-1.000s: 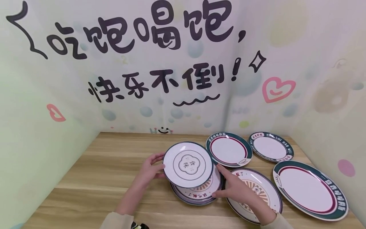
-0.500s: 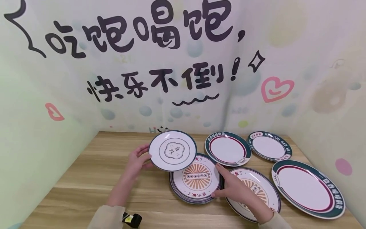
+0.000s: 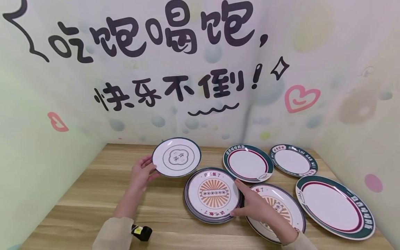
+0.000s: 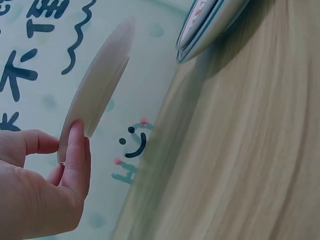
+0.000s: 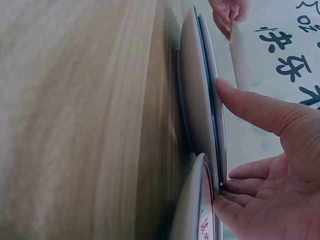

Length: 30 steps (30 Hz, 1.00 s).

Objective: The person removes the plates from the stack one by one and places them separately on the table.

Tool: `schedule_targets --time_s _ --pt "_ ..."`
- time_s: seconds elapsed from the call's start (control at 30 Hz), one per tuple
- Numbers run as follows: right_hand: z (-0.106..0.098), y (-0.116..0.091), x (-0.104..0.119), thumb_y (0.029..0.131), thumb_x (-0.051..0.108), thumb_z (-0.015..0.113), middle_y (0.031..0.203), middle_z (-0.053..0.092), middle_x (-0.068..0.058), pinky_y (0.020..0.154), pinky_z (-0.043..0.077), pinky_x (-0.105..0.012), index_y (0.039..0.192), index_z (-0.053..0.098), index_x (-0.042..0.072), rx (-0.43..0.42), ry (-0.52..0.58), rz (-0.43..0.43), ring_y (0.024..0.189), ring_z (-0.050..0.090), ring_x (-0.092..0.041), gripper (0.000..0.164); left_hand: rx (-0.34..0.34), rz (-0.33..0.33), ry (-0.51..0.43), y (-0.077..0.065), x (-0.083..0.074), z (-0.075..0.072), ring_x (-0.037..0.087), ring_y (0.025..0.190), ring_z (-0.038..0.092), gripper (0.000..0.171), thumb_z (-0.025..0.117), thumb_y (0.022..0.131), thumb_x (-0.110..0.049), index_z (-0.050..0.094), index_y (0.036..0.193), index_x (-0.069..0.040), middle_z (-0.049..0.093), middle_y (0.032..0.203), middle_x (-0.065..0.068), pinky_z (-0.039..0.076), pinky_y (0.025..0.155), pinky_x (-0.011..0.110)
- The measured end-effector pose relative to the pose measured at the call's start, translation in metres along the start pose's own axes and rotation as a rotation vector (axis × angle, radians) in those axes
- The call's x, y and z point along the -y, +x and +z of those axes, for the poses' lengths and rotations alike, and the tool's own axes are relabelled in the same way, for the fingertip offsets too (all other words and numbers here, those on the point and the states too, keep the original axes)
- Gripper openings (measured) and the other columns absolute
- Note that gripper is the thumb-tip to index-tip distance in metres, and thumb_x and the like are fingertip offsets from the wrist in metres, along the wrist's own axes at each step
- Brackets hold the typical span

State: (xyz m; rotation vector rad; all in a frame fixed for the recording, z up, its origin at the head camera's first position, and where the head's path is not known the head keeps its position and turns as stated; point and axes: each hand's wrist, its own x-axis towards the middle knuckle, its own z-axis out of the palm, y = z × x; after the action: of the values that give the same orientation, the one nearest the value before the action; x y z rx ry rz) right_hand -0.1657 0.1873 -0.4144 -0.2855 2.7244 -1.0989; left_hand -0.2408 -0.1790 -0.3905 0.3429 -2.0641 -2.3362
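In the head view my left hand [image 3: 142,172] pinches the left rim of a small white plate [image 3: 176,157] with a dark edge and a flower-shaped emblem. The left wrist view shows that plate [image 4: 97,90] edge-on, tilted and raised off the table, between thumb and fingers. A stack of round plates [image 3: 214,193] with an orange sunburst print sits to its lower right. My right hand [image 3: 257,205] rests at the stack's right side. In the right wrist view its thumb [image 5: 250,102] and fairly straight fingertips touch the stack's rim.
Another sunburst plate [image 3: 295,208] lies partly under my right forearm. Two green-rimmed plates, one in the middle [image 3: 248,165] and one at the back right [image 3: 293,159], lie behind it. A large oval green-rimmed plate [image 3: 334,206] lies at the right. A printed backdrop [image 3: 175,121] bounds the wooden table.
My left hand has carried the small plate up and to the left, off the stack, uncovering the sunburst print. The right hand stays at the stack's edge.
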Motion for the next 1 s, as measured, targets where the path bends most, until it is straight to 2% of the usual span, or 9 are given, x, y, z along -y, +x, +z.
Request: schedule_targets --time_s 0.17,0.33,0.63,1.0 --pt "0.000 -0.001 0.000 0.068 0.025 0.092 0.163 0.028 -0.019 0.118 0.033 -0.055 0.154 0.034 0.001 -0.004 0.002 -0.013 0.127 0.045 -0.026 0.106 -0.037 -0.034 -0.004 0.007 0.004 -0.003 0.001 0.081 0.061 0.059 0.048 0.096 0.005 0.033 0.152 -0.002 0.038 0.151 0.019 0.060 0.068 0.018" --pt "0.001 -0.001 0.000 0.068 0.024 0.092 0.163 0.028 -0.018 0.119 0.032 -0.055 0.153 0.034 0.000 -0.006 0.013 -0.010 0.133 0.044 -0.026 0.106 -0.063 -0.037 -0.005 0.013 0.011 -0.005 0.006 0.083 0.060 0.059 0.048 0.096 0.006 0.032 0.152 -0.001 0.038 0.149 0.019 0.060 0.068 0.018" --pt "0.001 -0.001 0.002 0.068 0.024 0.091 0.163 0.029 -0.018 0.119 0.032 -0.055 0.153 0.035 0.002 -0.007 0.009 0.001 0.144 0.037 -0.030 0.105 -0.081 -0.035 0.013 0.023 0.021 -0.004 0.008 0.088 0.057 0.061 0.048 0.096 0.007 0.029 0.153 0.001 0.034 0.154 0.023 0.060 0.068 0.018" --pt "0.000 -0.001 0.002 0.068 0.024 0.092 0.162 0.029 -0.020 0.119 0.032 -0.056 0.153 0.035 0.001 -0.006 0.007 -0.007 0.146 0.036 -0.035 0.105 -0.094 -0.049 0.025 0.027 0.029 0.000 0.017 0.099 0.056 0.060 0.046 0.095 0.008 0.027 0.152 0.003 0.031 0.155 0.025 0.061 0.069 0.020"
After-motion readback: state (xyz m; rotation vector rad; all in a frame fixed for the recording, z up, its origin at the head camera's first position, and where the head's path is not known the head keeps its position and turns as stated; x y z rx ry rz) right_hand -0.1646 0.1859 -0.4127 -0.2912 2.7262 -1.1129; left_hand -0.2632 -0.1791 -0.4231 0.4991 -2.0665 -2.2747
